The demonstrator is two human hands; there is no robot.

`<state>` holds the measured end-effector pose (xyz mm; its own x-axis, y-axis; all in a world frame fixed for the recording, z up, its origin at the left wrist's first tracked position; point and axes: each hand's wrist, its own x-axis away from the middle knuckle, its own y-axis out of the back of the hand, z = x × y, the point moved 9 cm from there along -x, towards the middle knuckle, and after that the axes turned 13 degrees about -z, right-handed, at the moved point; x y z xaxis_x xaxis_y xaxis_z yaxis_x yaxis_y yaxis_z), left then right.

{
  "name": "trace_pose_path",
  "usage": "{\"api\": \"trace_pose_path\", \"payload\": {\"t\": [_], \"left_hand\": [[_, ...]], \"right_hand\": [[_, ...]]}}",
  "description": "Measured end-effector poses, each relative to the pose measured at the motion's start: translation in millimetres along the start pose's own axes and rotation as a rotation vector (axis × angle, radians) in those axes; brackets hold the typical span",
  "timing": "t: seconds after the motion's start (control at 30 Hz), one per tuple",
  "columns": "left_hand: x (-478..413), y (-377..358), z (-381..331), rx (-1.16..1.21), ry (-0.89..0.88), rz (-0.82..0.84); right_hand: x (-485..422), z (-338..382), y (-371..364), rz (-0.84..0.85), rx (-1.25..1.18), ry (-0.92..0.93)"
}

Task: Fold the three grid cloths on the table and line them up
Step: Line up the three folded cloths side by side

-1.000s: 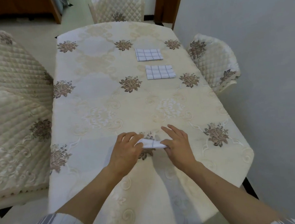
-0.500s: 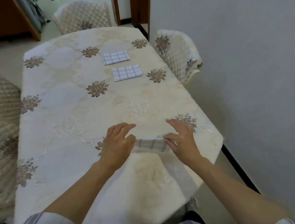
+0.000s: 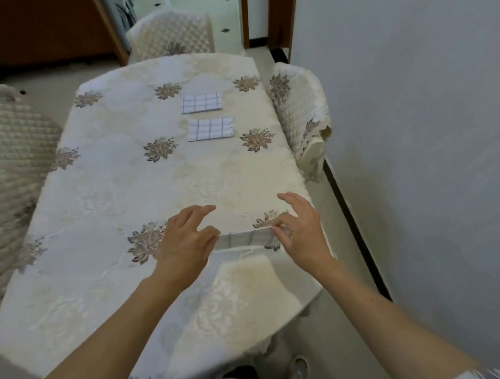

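Observation:
Two folded white grid cloths lie one behind the other on the far part of the table: the farther cloth (image 3: 202,102) and the nearer cloth (image 3: 210,128). A third folded grid cloth (image 3: 245,238) is stretched between my hands near the table's front right. My left hand (image 3: 187,242) pinches its left end with thumb and forefinger, the other fingers spread. My right hand (image 3: 301,228) pinches its right end the same way. Most of this cloth's ends are hidden under my fingers.
The table (image 3: 109,200) wears a cream floral tablecloth. Quilted chairs stand at the far end (image 3: 171,35), at the right side (image 3: 299,110) and on the left (image 3: 3,143). A grey wall (image 3: 416,116) runs close along the right.
Both hands have carried the third cloth to the right and slightly forward, toward the table's right edge. My view has swung right, so the two folded cloths sit nearer the centre.

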<state>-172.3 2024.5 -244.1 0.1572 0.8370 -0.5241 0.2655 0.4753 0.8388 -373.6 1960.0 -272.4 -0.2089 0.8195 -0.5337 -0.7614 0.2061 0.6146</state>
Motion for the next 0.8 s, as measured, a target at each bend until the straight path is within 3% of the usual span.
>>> {"api": "trace_pose_path", "payload": {"t": [0.5,0.8], "left_hand": [[-35.6,-21.0,19.4,0.169,0.146,-0.126],[-60.2,-49.6,58.0,-0.019,0.453,0.001]], "right_hand": [[-56.4,-6.3,-17.4,0.153,0.068,0.101],[-110.0,-48.8,-34.4,0.215,-0.013,0.152]]}}
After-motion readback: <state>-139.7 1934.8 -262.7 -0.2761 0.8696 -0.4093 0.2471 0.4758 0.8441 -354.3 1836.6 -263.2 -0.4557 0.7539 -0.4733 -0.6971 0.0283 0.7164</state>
